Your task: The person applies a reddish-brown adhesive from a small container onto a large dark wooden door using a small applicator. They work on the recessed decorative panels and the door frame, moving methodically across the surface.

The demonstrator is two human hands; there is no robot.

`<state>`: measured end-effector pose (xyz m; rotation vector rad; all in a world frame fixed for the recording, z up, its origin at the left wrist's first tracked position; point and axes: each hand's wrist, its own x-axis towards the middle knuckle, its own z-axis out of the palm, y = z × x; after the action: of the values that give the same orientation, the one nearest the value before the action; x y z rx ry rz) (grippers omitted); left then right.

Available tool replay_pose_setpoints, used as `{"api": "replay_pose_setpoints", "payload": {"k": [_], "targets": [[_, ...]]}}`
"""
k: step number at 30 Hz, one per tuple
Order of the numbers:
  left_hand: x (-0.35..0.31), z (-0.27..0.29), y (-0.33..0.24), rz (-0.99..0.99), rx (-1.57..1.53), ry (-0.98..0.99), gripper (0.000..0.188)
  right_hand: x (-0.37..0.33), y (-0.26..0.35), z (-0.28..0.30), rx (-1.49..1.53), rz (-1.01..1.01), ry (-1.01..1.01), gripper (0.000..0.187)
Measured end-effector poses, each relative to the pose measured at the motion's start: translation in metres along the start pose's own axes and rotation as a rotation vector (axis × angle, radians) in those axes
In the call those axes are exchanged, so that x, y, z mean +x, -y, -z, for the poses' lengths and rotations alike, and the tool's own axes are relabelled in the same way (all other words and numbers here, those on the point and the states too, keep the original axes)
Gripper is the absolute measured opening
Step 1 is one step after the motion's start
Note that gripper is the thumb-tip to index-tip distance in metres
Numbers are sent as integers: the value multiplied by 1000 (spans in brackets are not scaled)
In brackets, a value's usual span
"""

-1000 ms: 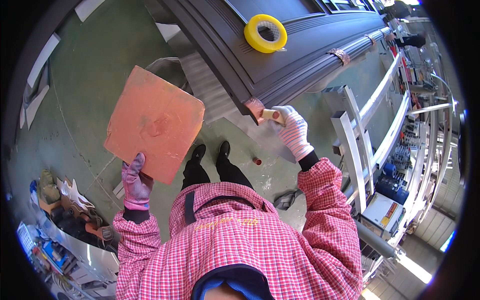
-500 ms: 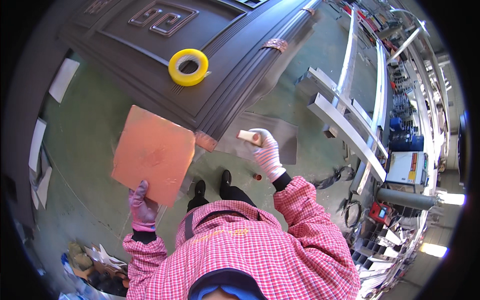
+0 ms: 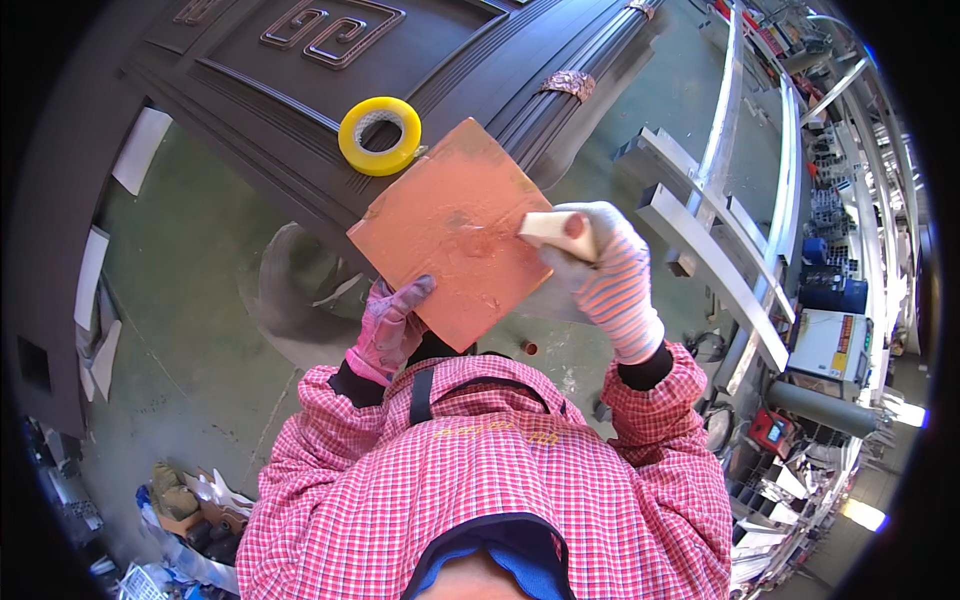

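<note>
Orange board (image 3: 440, 250), left hand (image 3: 388, 328) gripping edge — green floor (image 3: 200, 270) beyond

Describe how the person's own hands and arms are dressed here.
The left hand wears a pink glove, purplish-grey on the thumb; the right hand wears a pale glove with orange and bluish stripes. Both sleeves are red-and-white checked, with dark cuffs at the wrists.
</note>
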<state>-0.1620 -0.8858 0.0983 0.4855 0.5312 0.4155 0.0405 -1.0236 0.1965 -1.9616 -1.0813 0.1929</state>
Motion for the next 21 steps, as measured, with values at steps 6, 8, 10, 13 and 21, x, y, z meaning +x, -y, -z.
{"api": "replay_pose_setpoints", "payload": {"k": [6, 8, 10, 13, 21], "targets": [[23, -11, 2, -84, 1, 34, 53, 43, -3, -12, -444, 229, 285, 26], [29, -13, 2, -92, -8, 9, 53, 56, 0, -13, -469, 251, 232, 24], [35, -15, 1, -40, 0, -58, 51, 63, -6, -20, -373, 317, 284, 22], [44, -10, 2, -90, 11, -102, 46, 86, -29, -15, -368, 297, 358, 24], [81, -5, 3, -294, 51, -403, 46, 175, -242, 29, -23, -254, -146, 28]]}}
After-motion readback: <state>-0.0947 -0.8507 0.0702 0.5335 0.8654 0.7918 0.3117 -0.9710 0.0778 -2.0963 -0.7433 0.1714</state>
